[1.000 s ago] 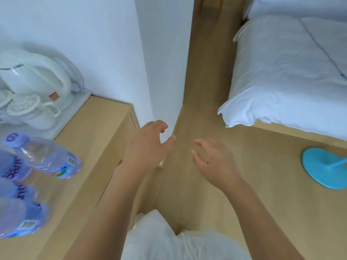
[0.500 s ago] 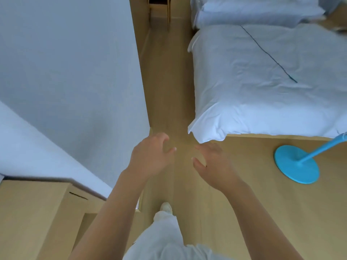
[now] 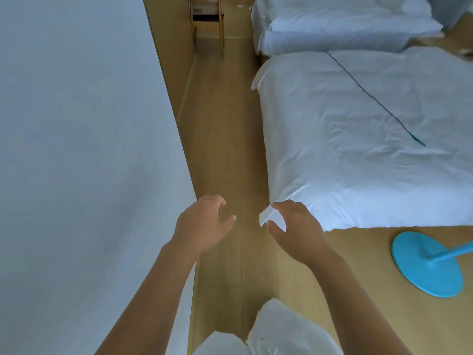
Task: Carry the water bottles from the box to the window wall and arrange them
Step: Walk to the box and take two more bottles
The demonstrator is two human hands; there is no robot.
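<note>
No water bottle and no box show in the head view. My left hand [image 3: 202, 224] hangs in front of me over the wooden floor, fingers loosely curled, holding nothing. My right hand [image 3: 297, 229] is level with it a little to the right, fingers relaxed and empty, in front of the near corner of the white bed [image 3: 358, 139]. A hand's width separates the two hands.
A white wall [image 3: 82, 149] fills the left side. A narrow wooden floor aisle [image 3: 222, 139] runs ahead between wall and bed toward a wooden chair [image 3: 207, 21]. A second bed [image 3: 332, 24] lies farther back. A blue round stand base [image 3: 427, 262] sits on the floor at right.
The view has swung right and forward: the wooden counter with bottles, kettle and cups has left the frame, and the aisle and beds now fill it. Both hands stay empty.
</note>
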